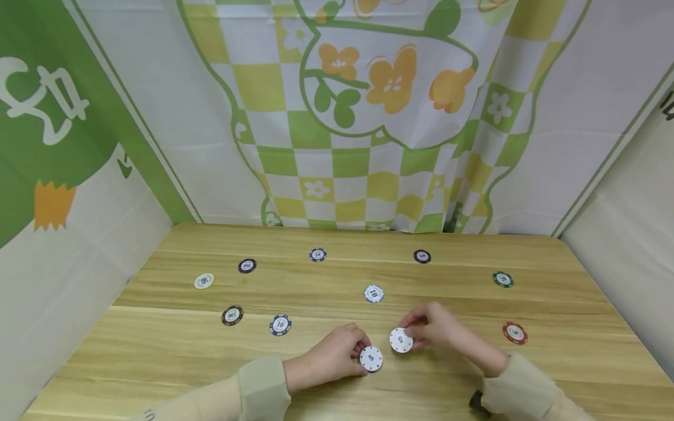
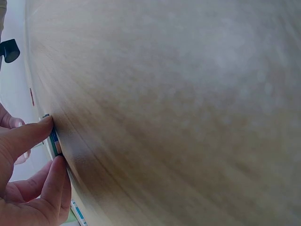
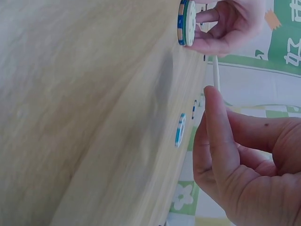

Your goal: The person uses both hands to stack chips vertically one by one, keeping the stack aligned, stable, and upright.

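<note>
Near the front middle of the wooden table, my left hand [image 1: 339, 354] grips a short stack of poker chips [image 1: 371, 359] by its edges, thumb on the near side. A white chip marked 5 tops the stack; beneath it, the right wrist view shows green and blue-and-orange edges on the chip stack [image 3: 181, 23]. Just to the right, my right hand [image 1: 434, 327] pinches a white poker chip [image 1: 401, 340], also marked 5. That white chip [image 3: 216, 73] appears edge-on in the right wrist view, held above the table. A small gap separates it from the stack.
Several single chips lie spread over the table [image 1: 158, 333]: a light blue 10 chip [image 1: 374, 294] beyond the hands, a blue 10 chip [image 1: 281, 325] and a black 100 chip [image 1: 232, 316] leftward, a red 5 chip [image 1: 515, 333] rightward. A patterned curtain [image 1: 347, 146] hangs behind.
</note>
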A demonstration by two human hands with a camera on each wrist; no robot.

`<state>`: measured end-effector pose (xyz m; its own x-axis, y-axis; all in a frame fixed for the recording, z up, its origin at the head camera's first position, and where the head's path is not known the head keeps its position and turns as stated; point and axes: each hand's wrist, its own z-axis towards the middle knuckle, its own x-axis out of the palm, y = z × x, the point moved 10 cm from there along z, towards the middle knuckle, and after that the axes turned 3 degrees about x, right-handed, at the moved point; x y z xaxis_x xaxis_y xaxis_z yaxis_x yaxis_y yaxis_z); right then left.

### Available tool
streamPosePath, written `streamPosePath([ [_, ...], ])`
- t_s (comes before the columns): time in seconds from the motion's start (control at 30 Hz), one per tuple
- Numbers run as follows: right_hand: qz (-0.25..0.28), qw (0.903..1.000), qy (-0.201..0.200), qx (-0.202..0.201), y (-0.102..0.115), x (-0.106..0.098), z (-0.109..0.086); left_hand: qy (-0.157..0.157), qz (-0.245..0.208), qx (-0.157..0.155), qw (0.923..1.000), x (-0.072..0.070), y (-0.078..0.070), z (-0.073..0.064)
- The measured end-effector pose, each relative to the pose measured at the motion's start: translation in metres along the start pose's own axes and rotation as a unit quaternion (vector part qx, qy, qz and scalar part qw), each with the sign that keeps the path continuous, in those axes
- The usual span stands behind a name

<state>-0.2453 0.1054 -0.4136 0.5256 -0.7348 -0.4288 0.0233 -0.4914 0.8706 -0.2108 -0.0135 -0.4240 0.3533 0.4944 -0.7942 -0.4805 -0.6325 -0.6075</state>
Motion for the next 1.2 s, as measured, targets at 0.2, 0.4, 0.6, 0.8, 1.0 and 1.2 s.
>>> streamPosePath([
  [0.2, 0.016, 0.9999, 0.003, -0.005, 0.003, 0.008, 0.004, 0.001, 0.003, 0.002, 1.0000, -0.001, 0.000, 0.001],
  [0.4, 0.029, 0.9995, 0.013, 0.002, 0.004, 0.019, 0.006, 0.002, 0.002, 0.007, 1.0000, 0.000, 0.001, 0.001],
  [0.6, 0.037, 0.9991, 0.022, -0.001, 0.004, 0.029, 0.009, -0.001, 0.005, 0.012, 0.9999, -0.001, 0.000, 0.001],
  [0.8, 0.028, 0.9992, 0.028, 0.001, 0.004, 0.036, 0.010, -0.005, 0.001, 0.011, 0.9999, -0.001, 0.000, 0.000],
  [1.0, 0.033, 0.9990, 0.029, 0.011, 0.003, 0.042, 0.010, -0.002, -0.003, 0.010, 0.9999, 0.000, 0.000, 0.000],
  [1.2, 0.053, 0.9978, 0.036, 0.017, 0.001, 0.048, 0.012, -0.004, -0.014, 0.015, 0.9998, -0.001, -0.002, 0.000],
])
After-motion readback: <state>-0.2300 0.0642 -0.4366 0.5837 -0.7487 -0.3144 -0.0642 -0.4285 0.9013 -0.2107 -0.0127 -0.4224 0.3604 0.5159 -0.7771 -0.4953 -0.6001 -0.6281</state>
